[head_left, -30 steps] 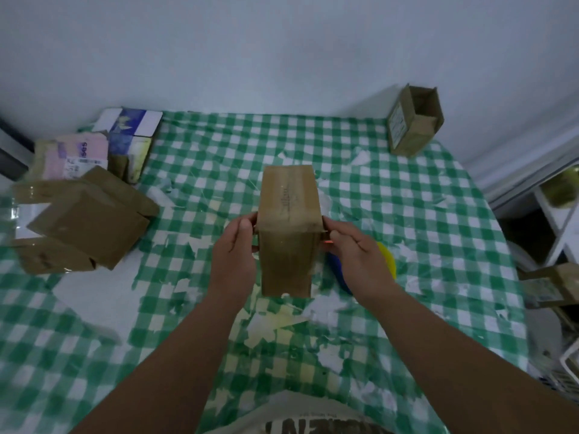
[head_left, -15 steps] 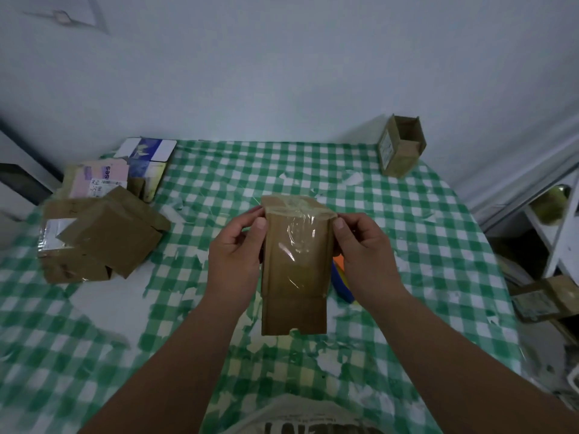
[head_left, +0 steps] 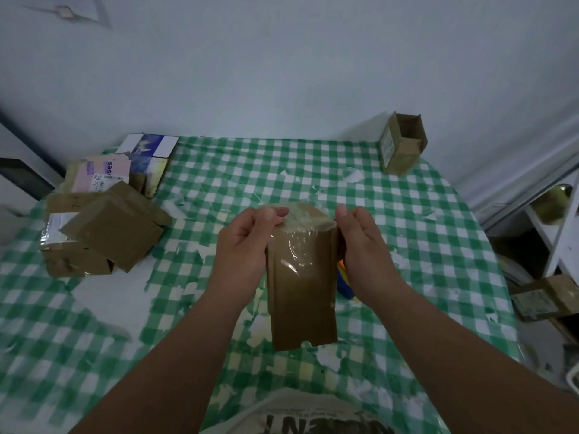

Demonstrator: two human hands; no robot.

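Both my hands, left hand (head_left: pixel 242 245) and right hand (head_left: pixel 365 249), pinch the top of the cardboard box (head_left: pixel 302 277). It looks light and stiff; the tape (head_left: pixel 300 223) looks slippery, so I hold the edges.

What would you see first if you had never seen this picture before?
First, the brown box held up in the middle, with the left hand and right hand pinching its top end, where shiny clear tape is stuck. Under it spreads a green-and-white checked tablecloth with worn white patches. A pile of boxes sits at its left edge.
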